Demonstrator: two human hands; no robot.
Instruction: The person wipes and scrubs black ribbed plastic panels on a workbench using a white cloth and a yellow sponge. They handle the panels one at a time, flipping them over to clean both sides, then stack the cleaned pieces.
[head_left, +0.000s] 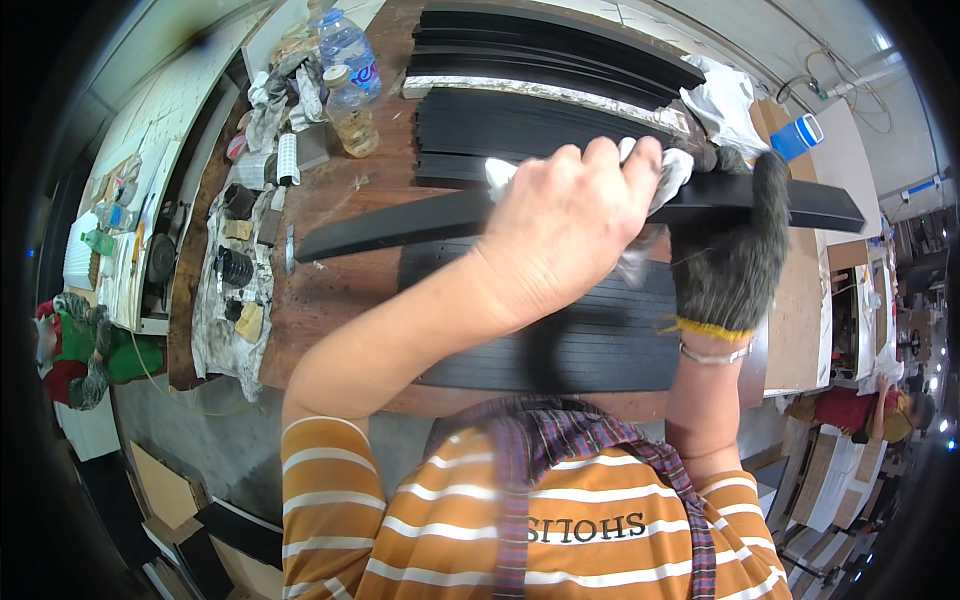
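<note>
Currently the black bar (390,225) lies across both my hands, raised over the tabletop (335,290), one end well out to the left of my left hand (570,215), the other just past my right hand (730,260). Appearance: long, straight, narrow; flat faces meeting at crisp edges; matte to faintly satin surface, paler where light strikes.

Left hand: bare, fingers curled closed on a white cloth (675,175), which is soft, crumpled and bunched against the bar. Right hand: closed around the bar, thumb over its near face, in a fuzzy dark-grey knit glove (728,285) with a yellow hem at the wrist.

Beyond my hands: stacked black strips (540,130), long and ridged together, with a scuffed whitish bar (540,92) between groups. Below my hands: a flat row of black strips (600,350), edges parallel. Left of my left hand: clear plastic bottles (350,60), and a stained, wrinkled cloth (210,335) bearing porous yellowish blocks (250,320). Tabletop reddish-brown, smooth, marked with specks.
</note>
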